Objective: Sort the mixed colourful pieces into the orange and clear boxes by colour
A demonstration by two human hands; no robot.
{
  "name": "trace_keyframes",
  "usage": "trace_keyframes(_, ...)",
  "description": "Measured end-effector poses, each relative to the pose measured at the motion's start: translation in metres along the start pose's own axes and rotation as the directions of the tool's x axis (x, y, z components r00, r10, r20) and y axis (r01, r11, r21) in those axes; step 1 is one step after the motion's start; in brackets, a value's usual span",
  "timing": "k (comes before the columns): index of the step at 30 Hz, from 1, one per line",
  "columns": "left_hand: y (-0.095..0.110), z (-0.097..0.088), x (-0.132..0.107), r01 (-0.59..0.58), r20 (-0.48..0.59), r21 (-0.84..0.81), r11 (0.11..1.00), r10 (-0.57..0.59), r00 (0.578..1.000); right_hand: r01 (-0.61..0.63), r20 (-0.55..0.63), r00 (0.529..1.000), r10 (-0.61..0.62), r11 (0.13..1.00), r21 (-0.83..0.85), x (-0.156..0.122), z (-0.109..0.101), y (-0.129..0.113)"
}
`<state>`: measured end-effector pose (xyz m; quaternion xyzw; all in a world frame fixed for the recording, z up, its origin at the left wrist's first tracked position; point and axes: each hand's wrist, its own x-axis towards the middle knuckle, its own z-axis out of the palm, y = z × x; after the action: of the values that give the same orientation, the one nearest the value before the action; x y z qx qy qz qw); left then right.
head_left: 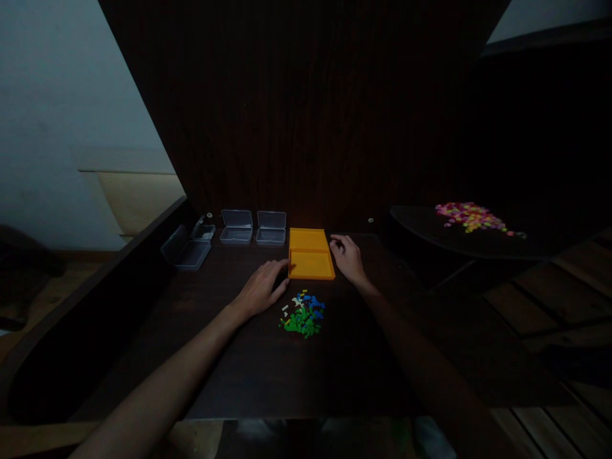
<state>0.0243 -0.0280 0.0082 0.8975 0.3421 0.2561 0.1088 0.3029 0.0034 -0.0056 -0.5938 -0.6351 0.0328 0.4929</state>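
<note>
An open orange box (310, 254) lies on the dark wooden desk (248, 357), its lid folded back. My left hand (262, 288) rests palm down at the box's front left corner, fingers stretched out and touching its edge. My right hand (347, 257) sits at the box's right side, fingers loosely curled against it and holding nothing. A small heap of green, blue and white beads (303, 315) lies on the desk just in front of the box, between my two arms.
Three clear plastic boxes stand open at the back left: one (189, 250), a second (236, 227), a third (271, 228). A dark round side table (430, 233) to the right carries a pile of pink and yellow beads (471, 217). A dark panel rises behind the desk.
</note>
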Motion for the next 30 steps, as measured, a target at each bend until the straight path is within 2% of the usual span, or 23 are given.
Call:
trace_keyframes(2,0.006,-0.003,-0.007,-0.014,-0.009,-0.041,0.999,0.014,1.0,0.069,-0.057,0.996,-0.067,0.997,0.019,-0.012,-0.007,-0.009)
trace_keyframes(4,0.014,-0.006,-0.013,-0.053,0.014,-0.072,0.996,0.054,0.998,0.13,-0.055,0.99,-0.127,0.99,0.049,-0.028,-0.015,-0.02)
trace_keyframes(6,0.02,-0.009,-0.017,-0.077,0.045,-0.109,0.991,0.082,0.996,0.163,-0.021,0.987,-0.162,0.984,0.069,-0.046,-0.023,-0.03)
trace_keyframes(9,0.024,-0.011,-0.017,-0.105,0.056,-0.158,0.982,0.115,0.992,0.233,0.101,0.965,-0.243,0.967,0.1,-0.072,-0.032,-0.044)
trace_keyframes(12,0.024,-0.011,-0.014,-0.138,0.094,-0.185,0.973,0.157,0.983,0.369,0.262,0.884,-0.388,0.922,0.119,-0.088,-0.036,-0.054)
trace_keyframes(14,0.024,-0.011,-0.014,-0.151,0.131,-0.189,0.97,0.177,0.975,0.467,0.304,0.826,-0.475,0.878,0.105,-0.092,-0.035,-0.06)
trace_keyframes(16,0.025,-0.012,-0.016,-0.165,0.155,-0.187,0.968,0.195,0.968,0.527,0.312,0.791,-0.526,0.845,0.09,-0.093,-0.032,-0.066)
trace_keyframes(18,0.027,-0.015,-0.017,-0.188,0.163,-0.175,0.966,0.217,0.963,0.549,0.34,0.767,-0.545,0.831,0.094,-0.093,-0.031,-0.071)
trace_keyframes(22,0.032,-0.023,-0.018,-0.249,0.188,-0.111,0.962,0.266,0.945,0.547,0.474,0.711,-0.519,0.832,0.091,-0.095,-0.033,-0.078)
trace_keyframes(26,0.037,-0.026,-0.018,-0.276,0.245,-0.08,0.958,0.287,0.926,0.534,0.545,0.689,-0.477,0.843,0.062,-0.096,-0.036,-0.08)
trace_keyframes(30,0.037,-0.024,-0.02,-0.301,0.28,-0.08,0.95,0.311,0.908,0.543,0.562,0.678,-0.474,0.838,0.052,-0.095,-0.036,-0.079)
